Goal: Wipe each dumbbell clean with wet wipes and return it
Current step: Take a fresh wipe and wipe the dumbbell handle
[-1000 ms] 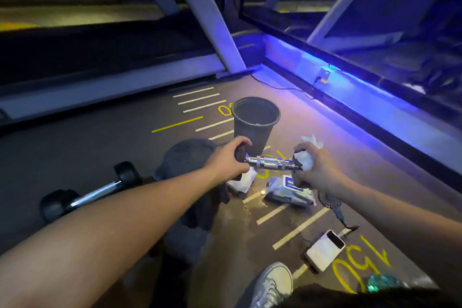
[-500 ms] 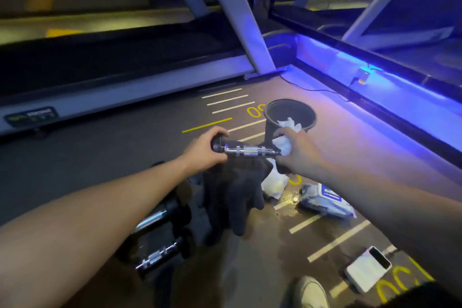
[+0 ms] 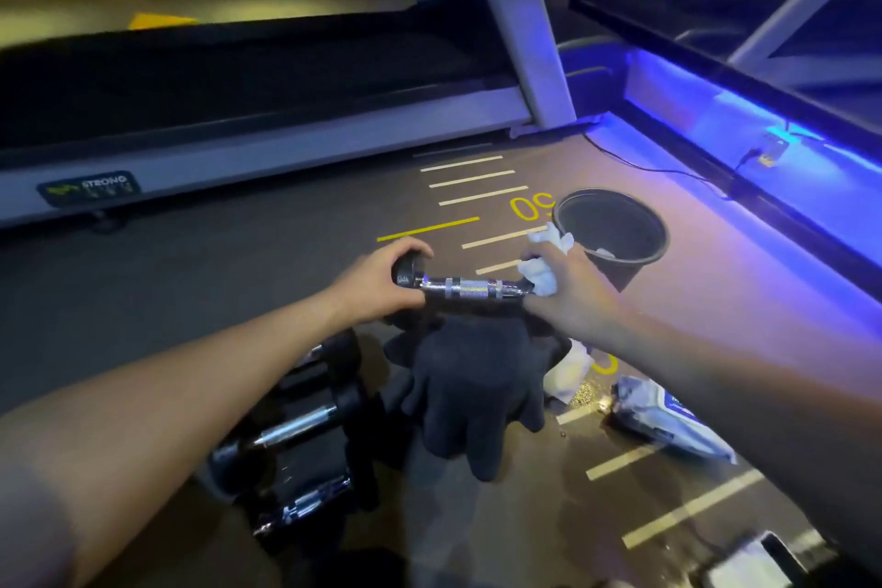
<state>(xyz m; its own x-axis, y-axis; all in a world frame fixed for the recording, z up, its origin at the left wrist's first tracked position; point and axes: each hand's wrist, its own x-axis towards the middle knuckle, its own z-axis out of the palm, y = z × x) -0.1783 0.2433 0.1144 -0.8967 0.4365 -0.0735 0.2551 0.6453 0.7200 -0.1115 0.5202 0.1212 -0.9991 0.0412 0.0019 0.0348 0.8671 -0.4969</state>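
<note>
- Holding a small dumbbell (image 3: 470, 287) level above the floor (image 3: 238, 291), the person grips one end in each hand.
- Left hand (image 3: 377, 284): fingers curled over the dark left head of the dumbbell, thumb underneath; closed around that head.
- Right hand (image 3: 575, 296): closed around the right end of the dumbbell, with a crumpled white wet wipe (image 3: 544, 263) pressed between palm and metal. Part of the wipe sticks out above the knuckles.
- Chrome handle with its knurled centre is exposed between the two hands.
- Dark cloth (image 3: 472, 387) hangs directly below the held dumbbell; what carries it cannot be told.
- Two more dumbbells lie on the floor below the left forearm: one (image 3: 291, 430) nearer the cloth, one (image 3: 305, 508) closer to the viewer; both show chrome handles and black heads.
- Black bin (image 3: 613, 232) stands on the floor just beyond the right hand, with something white inside near its rim.
- Wet wipe packet (image 3: 668, 420) lies flat on the floor beneath the right forearm; a loose white wipe (image 3: 565, 375) lies between it and the cloth.
- Phone (image 3: 759, 563) lies on the floor at the lower right edge.
- Treadmill (image 3: 267, 143) runs across the background; yellow and white markings cover the floor.
</note>
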